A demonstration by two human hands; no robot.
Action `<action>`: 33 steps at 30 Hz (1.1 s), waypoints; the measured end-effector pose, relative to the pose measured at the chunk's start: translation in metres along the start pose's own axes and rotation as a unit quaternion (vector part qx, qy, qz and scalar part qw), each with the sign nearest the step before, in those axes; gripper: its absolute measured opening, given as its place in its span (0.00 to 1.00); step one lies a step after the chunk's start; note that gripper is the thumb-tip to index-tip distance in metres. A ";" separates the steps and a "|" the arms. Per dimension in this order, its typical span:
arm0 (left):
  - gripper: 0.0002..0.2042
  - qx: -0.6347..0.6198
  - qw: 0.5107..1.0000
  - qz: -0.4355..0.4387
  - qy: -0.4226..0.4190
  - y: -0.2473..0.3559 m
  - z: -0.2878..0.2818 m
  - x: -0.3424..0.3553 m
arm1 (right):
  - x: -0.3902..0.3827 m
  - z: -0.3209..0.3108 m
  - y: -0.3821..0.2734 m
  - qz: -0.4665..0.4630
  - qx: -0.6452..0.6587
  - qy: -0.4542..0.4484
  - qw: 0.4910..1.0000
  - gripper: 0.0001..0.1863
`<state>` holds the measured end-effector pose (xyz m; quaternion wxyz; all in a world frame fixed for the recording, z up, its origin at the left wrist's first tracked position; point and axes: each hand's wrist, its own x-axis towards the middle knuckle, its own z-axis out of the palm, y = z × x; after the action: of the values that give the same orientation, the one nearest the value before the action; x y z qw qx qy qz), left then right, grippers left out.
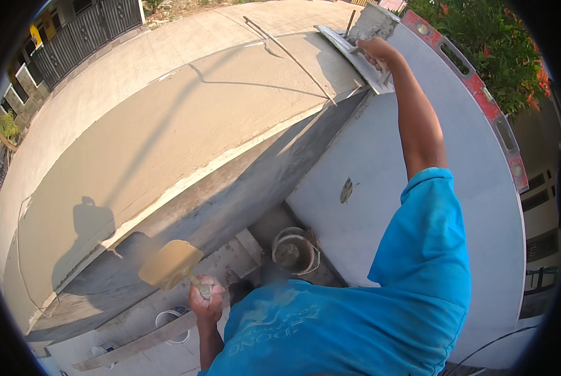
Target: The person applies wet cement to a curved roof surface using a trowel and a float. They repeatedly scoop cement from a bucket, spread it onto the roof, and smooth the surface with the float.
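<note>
The right hand [373, 51] is raised to the top edge of the grey rendered wall [380, 163], fingers curled shut around the handle of a flat rectangular metal float [354, 55] loaded with a heap of wet grey mortar [374, 22]. The left hand [205, 302] sits low by the person's waist, fist closed on the handle of a broad mortar-coated trowel [169, 263] whose blade tilts out over the foot of the wall. In my judgement the loaded float handles heavy and top-laden — the mortar is soft, slippery and apt to slide off if the plate tips, so the central handle is the only sound place to grip it; the trowel is stiff and light, best held at the handle end. A long red spirit level [474, 88] lies along the wall's far edge. A mortar-caked round bucket [295, 250] stands at the wall's foot; a white bucket [171, 326] sits lower down, near a plank. No labels or signs are legible; the blue shirt [368, 313] bears faint print.
</note>
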<state>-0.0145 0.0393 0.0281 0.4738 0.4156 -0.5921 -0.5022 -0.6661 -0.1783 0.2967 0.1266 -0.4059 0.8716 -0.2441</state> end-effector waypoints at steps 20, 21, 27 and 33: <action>0.07 -0.005 0.998 0.028 -0.064 0.002 0.000 0.017 | -0.076 0.005 -0.063 -0.028 0.084 -0.094 0.992 0.24; 0.07 0.015 0.997 0.045 -0.067 0.002 -0.002 0.017 | -0.060 -0.003 -0.049 -0.019 0.078 -0.068 0.994 0.23; 0.09 -0.016 1.000 -0.018 0.013 0.017 0.000 0.002 | 0.013 -0.013 0.010 0.034 0.036 -0.020 0.999 0.24; 0.10 -0.032 0.999 -0.008 -0.009 0.020 -0.004 0.001 | -0.010 0.010 -0.028 -0.018 0.036 -0.097 0.994 0.24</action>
<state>-0.0114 0.0405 0.0478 0.4771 0.4003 -0.5769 -0.5284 -0.6371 -0.1893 0.3031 0.2209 -0.4389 0.8381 -0.2368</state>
